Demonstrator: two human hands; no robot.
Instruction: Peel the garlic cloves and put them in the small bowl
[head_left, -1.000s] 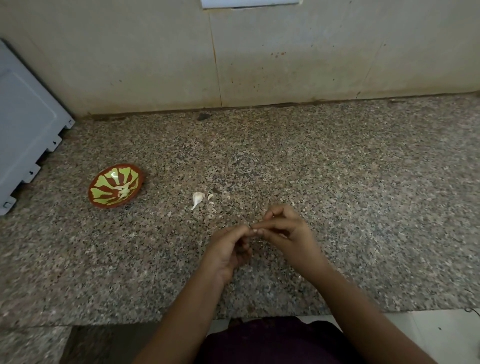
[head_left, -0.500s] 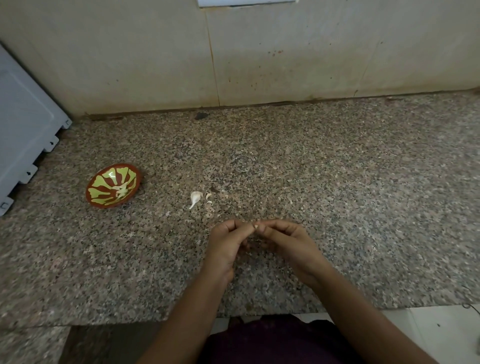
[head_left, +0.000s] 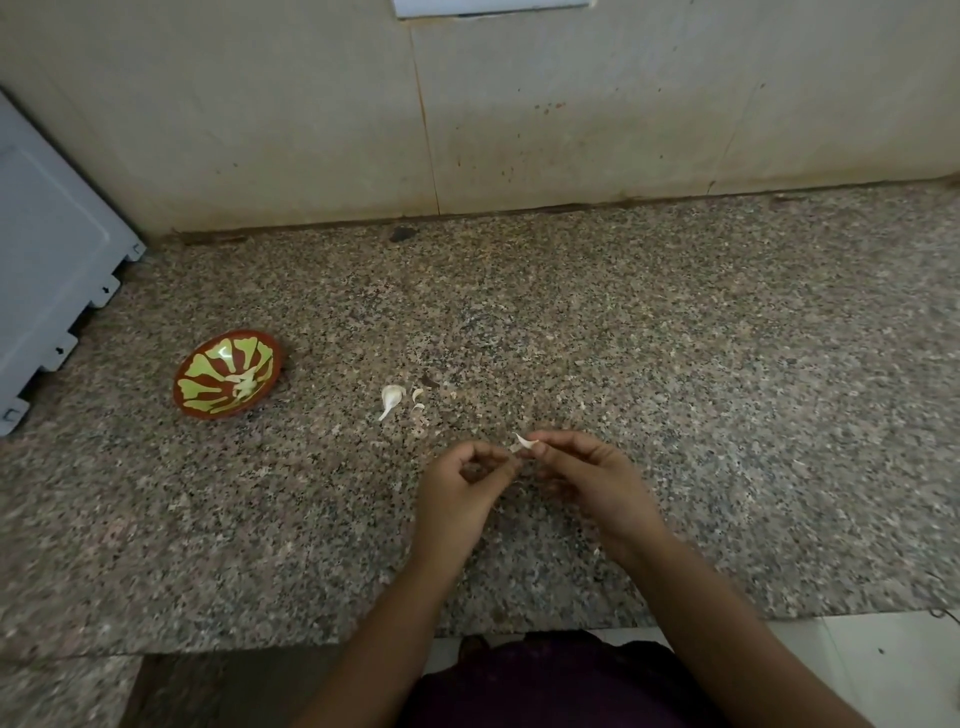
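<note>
Mostly hidden clove (head_left: 524, 443), left hand (head_left: 462, 488), right hand (head_left: 592, 478)

The person wears a dark maroon garment (head_left: 545, 686), and the 2 forearms (head_left: 395, 623) are bare.

Granite counter (head_left: 675, 364); bowl (head_left: 218, 364), clove (head_left: 390, 397), peelings (head_left: 417, 397)

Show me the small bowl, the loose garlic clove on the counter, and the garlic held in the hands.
small bowl (head_left: 205, 370), head view, bare inner wall.
loose garlic clove (head_left: 390, 397), head view, its fat body.
held garlic (head_left: 525, 443), head view, the pale tip that sticks out.
</note>
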